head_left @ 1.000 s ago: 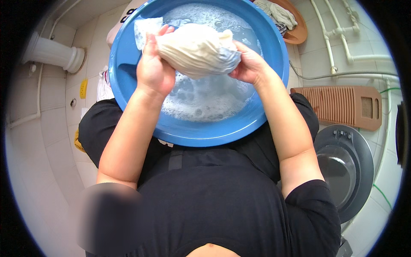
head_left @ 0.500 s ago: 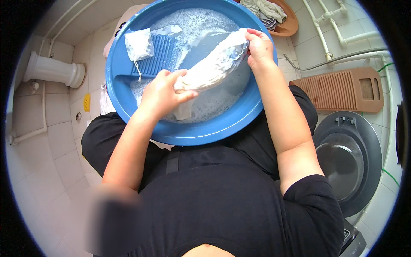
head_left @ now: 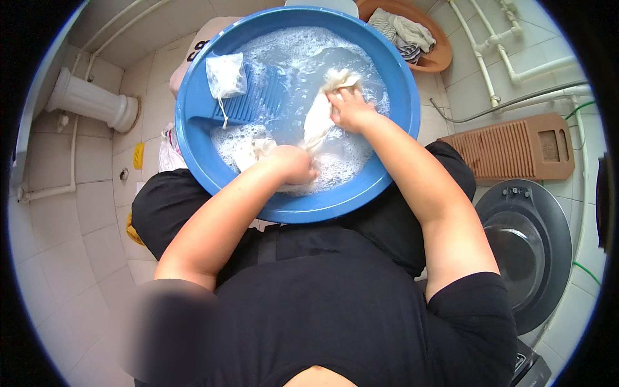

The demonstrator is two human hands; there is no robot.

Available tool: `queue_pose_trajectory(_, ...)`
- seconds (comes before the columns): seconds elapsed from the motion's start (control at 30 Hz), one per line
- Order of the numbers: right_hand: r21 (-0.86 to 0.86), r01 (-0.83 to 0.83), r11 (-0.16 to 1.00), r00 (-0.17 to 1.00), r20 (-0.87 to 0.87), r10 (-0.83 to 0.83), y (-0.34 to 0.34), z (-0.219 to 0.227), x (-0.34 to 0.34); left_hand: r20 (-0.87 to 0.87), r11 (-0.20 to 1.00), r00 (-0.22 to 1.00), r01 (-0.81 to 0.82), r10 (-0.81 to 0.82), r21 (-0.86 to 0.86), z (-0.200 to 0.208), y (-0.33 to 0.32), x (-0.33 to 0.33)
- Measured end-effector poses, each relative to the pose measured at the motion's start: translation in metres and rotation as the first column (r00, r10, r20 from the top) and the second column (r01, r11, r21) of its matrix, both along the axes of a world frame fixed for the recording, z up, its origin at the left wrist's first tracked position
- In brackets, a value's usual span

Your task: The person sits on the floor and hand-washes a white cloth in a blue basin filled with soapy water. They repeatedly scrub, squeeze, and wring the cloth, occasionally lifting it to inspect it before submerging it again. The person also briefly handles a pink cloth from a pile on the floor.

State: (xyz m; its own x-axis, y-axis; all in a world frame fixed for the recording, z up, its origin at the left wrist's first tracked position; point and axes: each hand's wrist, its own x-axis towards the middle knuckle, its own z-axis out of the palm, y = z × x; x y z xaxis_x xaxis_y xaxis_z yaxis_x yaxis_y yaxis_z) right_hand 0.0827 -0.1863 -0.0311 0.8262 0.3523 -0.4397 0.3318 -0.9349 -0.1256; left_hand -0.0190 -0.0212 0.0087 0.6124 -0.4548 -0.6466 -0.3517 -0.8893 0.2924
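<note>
A wet white cloth (head_left: 316,122) stretches through the foamy water of a large blue basin (head_left: 300,211). My right hand (head_left: 353,109) grips its far part, fingers bent over the fabric, with a bunched end sticking up beyond them. Nearer to me, my left hand (head_left: 293,164) is closed in a fist at the cloth's near part, low in the suds. More white fabric (head_left: 253,153) floats left of that fist. On the basin's built-in ribbed washboard (head_left: 261,97) lies a small white mesh pouch (head_left: 226,76) with a drawstring.
An orange-brown basin (head_left: 440,61) with laundry stands at the far right. A brown washboard (head_left: 496,149) and a dark grey basin (head_left: 554,248) are to my right. White pipes (head_left: 480,71) run along the wall. At the left is a white pedestal (head_left: 97,100).
Both hands have lowered the cloth from above the basin into the water. My left hand went right and down in view; my right hand came left and nearer.
</note>
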Motion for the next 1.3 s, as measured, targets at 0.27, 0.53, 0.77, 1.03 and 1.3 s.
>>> queue_pose_trajectory(0.27, 0.747, 0.346, 0.568, 0.935, -0.223, -0.276, -0.018, -0.047, 0.042, 0.153, 0.828, 0.839, -0.455, 0.521, -0.327, -0.010, -0.012, 0.027)
queue_pose_trajectory(0.53, 0.418, 0.780, 0.465, 0.539, -0.072, -0.840, 0.023, -0.043, 0.023, -0.340, 0.050, 0.497, -0.617, 0.798, -0.785, -0.076, -0.004, 0.050)
queue_pose_trajectory(0.77, 0.629, 0.671, 0.393, 0.525, -0.028, -0.851, 0.010, -0.050, 0.025, -0.189, 0.181, 0.408, -0.712, 0.893, -0.678, -0.069, 0.002, 0.056)
queue_pose_trajectory(1.03, 0.989, 0.101, 0.106, 0.906, -0.048, -0.420, 0.066, -0.017, -0.006, -0.925, -0.641, 0.226, -0.670, 0.305, -0.375, -0.038, -0.002, 0.057)
queue_pose_trajectory(1.3, 0.781, -0.458, 0.425, 0.842, 0.534, -0.076, 0.093, 0.053, -0.078, -0.977, -0.646, 0.207, -0.753, -0.050, -0.126, -0.050, 0.036, 0.061)
